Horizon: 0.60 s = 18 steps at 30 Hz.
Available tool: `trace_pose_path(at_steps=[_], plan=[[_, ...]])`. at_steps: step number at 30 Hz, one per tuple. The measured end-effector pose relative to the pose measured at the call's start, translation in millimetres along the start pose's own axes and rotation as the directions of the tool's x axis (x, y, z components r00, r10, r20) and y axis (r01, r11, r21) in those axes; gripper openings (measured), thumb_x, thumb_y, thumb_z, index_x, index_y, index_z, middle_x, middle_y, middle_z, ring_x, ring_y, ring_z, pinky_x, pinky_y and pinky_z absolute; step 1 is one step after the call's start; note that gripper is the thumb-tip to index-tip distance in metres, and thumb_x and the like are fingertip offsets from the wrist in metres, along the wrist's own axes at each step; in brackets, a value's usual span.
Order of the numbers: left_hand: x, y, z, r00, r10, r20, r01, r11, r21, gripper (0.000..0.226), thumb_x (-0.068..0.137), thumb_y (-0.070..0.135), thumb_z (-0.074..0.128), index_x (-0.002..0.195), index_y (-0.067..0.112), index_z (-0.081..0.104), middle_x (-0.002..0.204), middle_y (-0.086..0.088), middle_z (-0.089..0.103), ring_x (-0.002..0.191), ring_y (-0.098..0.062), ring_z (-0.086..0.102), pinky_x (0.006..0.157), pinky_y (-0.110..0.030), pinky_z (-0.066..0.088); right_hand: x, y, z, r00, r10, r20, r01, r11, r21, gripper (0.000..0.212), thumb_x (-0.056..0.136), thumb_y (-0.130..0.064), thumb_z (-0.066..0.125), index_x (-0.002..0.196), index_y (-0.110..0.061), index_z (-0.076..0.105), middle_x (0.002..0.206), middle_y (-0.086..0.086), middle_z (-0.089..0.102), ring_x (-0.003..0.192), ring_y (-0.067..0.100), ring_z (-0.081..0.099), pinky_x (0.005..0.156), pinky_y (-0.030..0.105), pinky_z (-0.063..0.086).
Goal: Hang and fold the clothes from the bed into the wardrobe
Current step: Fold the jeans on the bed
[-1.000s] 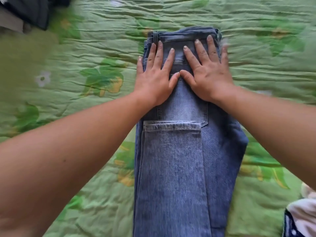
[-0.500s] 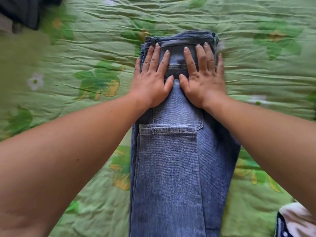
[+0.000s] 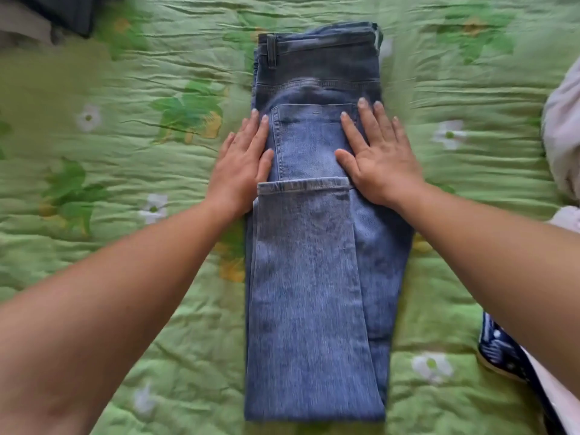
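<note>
A pair of blue jeans (image 3: 310, 277) lies folded lengthwise on the green floral bedspread (image 3: 141, 183), waistband at the far end and the leg hems doubled back up to mid-length. My left hand (image 3: 241, 164) rests flat on the left edge of the jeans, just above the hem fold, fingers spread. My right hand (image 3: 376, 158) lies flat on the right side at the back pocket, palm down. Neither hand grips the fabric.
Dark clothing (image 3: 62, 14) lies at the far left corner of the bed. A pale pink garment (image 3: 565, 127) sits at the right edge, and a navy and white piece (image 3: 508, 356) lies at the near right.
Both hands have slid back from the waistband toward me and apart, from the middle of the jeans to its two sides. The waistband now shows uncovered.
</note>
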<state>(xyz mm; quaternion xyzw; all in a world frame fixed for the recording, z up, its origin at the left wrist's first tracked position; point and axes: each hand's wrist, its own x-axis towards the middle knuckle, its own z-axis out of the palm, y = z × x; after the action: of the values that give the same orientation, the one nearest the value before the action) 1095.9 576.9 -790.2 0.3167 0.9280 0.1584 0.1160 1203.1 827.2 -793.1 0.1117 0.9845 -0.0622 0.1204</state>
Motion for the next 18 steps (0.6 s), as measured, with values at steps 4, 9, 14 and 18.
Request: trace_pose_path(at_steps=[4,9,14,18], plan=[[-59.4,2.9,1.6,0.994,-0.112,-0.015,0.109,0.985,-0.134,0.055,0.108,0.028,0.033,0.160,0.017,0.019,0.167,-0.001,0.018,0.154,-0.015,0.013,0.125,-0.032,0.007,-55.2,1.2,10.0,0.998,0.048,0.034,-0.047,0.999,-0.017,0.071,0.099,-0.065,0.004,0.161,-0.032,-0.005,0.167,0.004,-0.021,0.155,0.025,-0.016,0.125,0.048,-0.006],[-125.1,31.7,-3.7,0.909,-0.416,-0.015,0.303,0.687,-0.660,0.054,0.103,0.035,0.051,0.153,0.016,0.041,0.121,0.019,0.061,0.107,0.017,0.054,0.098,-0.008,0.038,-153.7,-31.7,26.8,0.920,0.391,-0.034,-0.335,0.828,0.450,0.078,0.099,-0.056,0.045,0.162,-0.023,0.013,0.166,0.019,0.004,0.154,0.034,0.008,0.125,0.045,0.010],[-199.1,53.4,6.5,0.900,-0.410,0.151,0.367,0.524,-0.768,0.051,0.090,0.024,0.067,0.137,0.036,0.053,0.110,0.005,0.068,0.088,0.006,0.065,0.082,-0.015,0.052,-241.7,-82.7,40.5,0.839,0.539,-0.080,-0.343,0.636,0.691,0.068,0.089,-0.015,0.071,0.152,-0.016,0.044,0.131,0.022,0.049,0.120,0.038,0.049,0.109,0.042,0.036],[-250.6,77.4,16.6,0.899,-0.368,0.238,0.399,0.461,-0.793,0.057,0.085,0.016,0.066,0.126,0.049,0.044,0.132,0.004,0.061,0.118,-0.009,0.062,0.106,-0.039,0.048,-275.5,-96.2,40.7,0.850,0.504,0.154,-0.407,0.440,0.801,0.045,0.093,-0.012,0.063,0.137,-0.020,0.058,0.128,0.005,0.064,0.117,0.025,0.060,0.100,0.032,0.042]])
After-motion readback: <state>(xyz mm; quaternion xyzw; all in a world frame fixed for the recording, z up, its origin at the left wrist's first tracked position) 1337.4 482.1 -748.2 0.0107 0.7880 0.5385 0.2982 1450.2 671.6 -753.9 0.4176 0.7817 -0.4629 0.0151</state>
